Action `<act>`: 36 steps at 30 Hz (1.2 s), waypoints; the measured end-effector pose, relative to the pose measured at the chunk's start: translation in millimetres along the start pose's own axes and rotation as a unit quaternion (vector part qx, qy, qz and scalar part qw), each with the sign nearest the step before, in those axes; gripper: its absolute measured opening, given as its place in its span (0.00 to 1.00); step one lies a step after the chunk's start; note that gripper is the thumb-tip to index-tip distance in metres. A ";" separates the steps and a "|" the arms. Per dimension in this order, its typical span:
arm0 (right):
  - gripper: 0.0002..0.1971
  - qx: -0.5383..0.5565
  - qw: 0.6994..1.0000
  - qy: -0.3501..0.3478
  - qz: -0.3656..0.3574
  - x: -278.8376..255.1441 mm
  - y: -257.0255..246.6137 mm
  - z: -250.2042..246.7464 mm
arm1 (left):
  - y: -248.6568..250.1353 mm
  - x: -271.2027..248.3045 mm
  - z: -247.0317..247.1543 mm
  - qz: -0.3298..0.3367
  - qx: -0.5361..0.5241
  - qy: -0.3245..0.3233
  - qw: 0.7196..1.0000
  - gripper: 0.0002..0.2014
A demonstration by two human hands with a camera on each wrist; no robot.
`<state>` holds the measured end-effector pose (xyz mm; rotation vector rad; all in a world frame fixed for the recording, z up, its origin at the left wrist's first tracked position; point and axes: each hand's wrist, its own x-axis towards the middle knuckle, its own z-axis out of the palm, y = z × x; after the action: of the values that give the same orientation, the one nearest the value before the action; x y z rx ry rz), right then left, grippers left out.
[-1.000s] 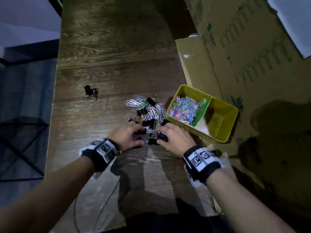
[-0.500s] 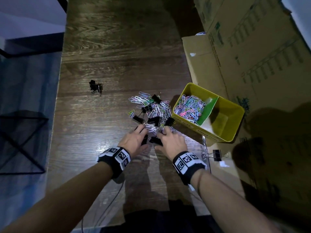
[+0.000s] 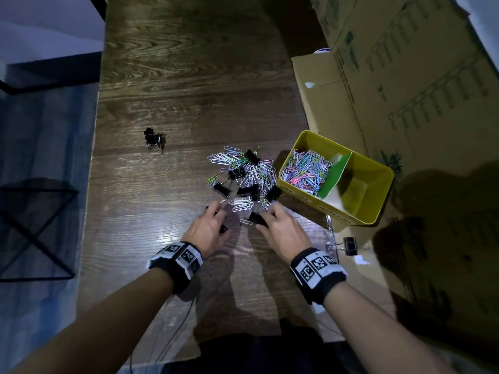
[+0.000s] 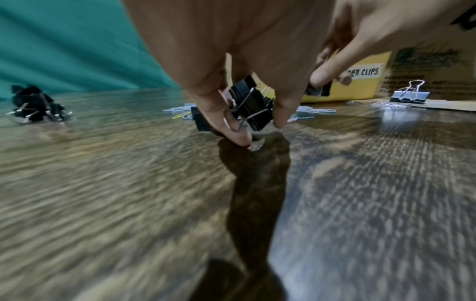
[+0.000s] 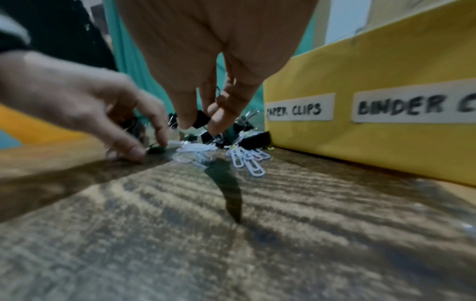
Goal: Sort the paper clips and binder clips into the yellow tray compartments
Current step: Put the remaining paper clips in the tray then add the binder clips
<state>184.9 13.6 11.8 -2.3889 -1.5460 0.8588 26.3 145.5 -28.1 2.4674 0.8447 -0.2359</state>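
Observation:
A mixed pile of coloured paper clips [image 3: 244,174] and black binder clips [image 3: 247,190] lies on the wooden table, left of the yellow tray [image 3: 378,211]. The tray's left compartment holds paper clips [image 3: 305,171]. Behind a green divider [image 3: 336,174], its right compartment looks bare. My left hand [image 3: 216,215] is at the pile's near edge, and its fingers [image 4: 224,114] curl round black binder clips [image 4: 253,108]. My right hand [image 3: 267,215] pinches one black binder clip [image 5: 201,120] just above the table.
A small heap of black binder clips [image 3: 154,137] lies apart at the far left. One binder clip [image 3: 349,245] sits on the flat cardboard [image 3: 337,109] right of my right wrist. Tray labels [image 5: 300,109] read PAPER CLIPS and BINDER. The table edge runs along the left.
My hands have drawn slightly apart at the pile's near edge, each keeping hold of black binder clips. The head view has shifted, so everything sits a little to the right.

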 end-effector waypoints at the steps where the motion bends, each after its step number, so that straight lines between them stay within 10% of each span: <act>1: 0.18 0.022 0.999 0.024 0.004 -5.6 3.5 -3.4 | -4.4 -4.7 -0.5 -0.005 -0.011 0.009 1.000 0.21; 6: 0.16 0.043 0.989 0.102 0.102 -33.6 31.9 -7.7 | -28.4 -18.4 -6.0 -0.063 0.007 0.043 0.997 0.20; 15: 0.20 -0.038 0.968 0.015 0.249 -50.2 43.7 -21.8 | 2.3 26.2 -57.7 -0.123 0.123 0.057 0.983 0.24; 24: 0.22 -0.054 0.995 0.028 0.084 3.3 0.1 -34.8 | 32.2 106.8 -66.5 -0.030 0.069 -0.058 0.995 0.17; 30: 0.30 -0.093 0.994 0.002 0.055 31.0 4.0 -23.5 | 10.8 114.3 -81.4 -0.027 0.044 0.029 0.998 0.09; 36: 0.17 -0.115 0.993 0.019 0.031 41.5 8.2 -16.8 | 3.9 154.0 -112.0 -0.105 0.093 0.035 0.990 0.11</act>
<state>212.8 49.1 6.5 -2.6086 -1.6453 0.6738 150.2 282.0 19.7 2.5700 1.1616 -0.3160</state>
